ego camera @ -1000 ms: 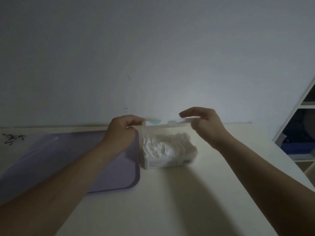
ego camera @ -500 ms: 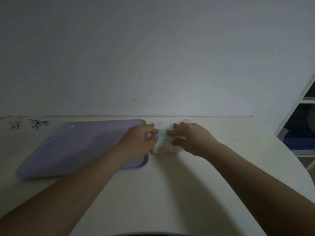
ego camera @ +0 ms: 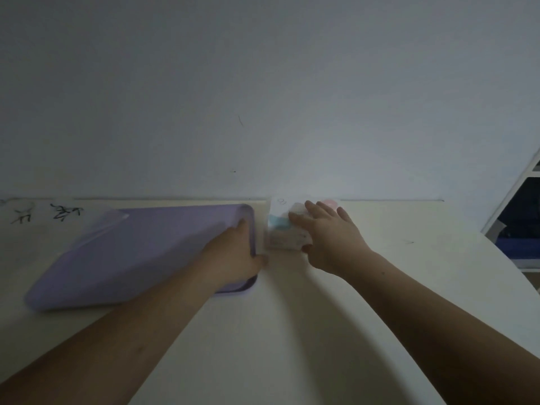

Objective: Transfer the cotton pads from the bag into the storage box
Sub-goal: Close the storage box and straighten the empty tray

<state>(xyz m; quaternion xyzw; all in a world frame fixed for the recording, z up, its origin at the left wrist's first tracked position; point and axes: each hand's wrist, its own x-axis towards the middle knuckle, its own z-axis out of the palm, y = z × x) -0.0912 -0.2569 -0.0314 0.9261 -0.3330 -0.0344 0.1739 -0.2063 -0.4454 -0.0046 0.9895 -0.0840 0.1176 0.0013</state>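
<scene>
The small clear storage box [ego camera: 282,239] stands on the table close to the wall, its white lid with blue and pink patches closed on top. My right hand [ego camera: 327,238] lies flat on the lid, fingers spread, and hides the box's right half. My left hand [ego camera: 235,252] rests on the right rim of the purple tray [ego camera: 131,252], just left of the box, with its thumb pointing at the box's near corner. Whether it grips the rim is unclear. The cotton pads inside show only faintly through the front wall.
The cream table [ego camera: 292,331] meets a plain wall at the back. Black scribbles [ego camera: 46,214] mark the table's far left. A white shelf unit [ego camera: 514,217] with dark blue contents stands at the right, past the table's rounded edge.
The lid, held above the open box a second ago, now sits on it. My left hand has shifted from the box to the tray's rim, and my right hand has flattened on the lid.
</scene>
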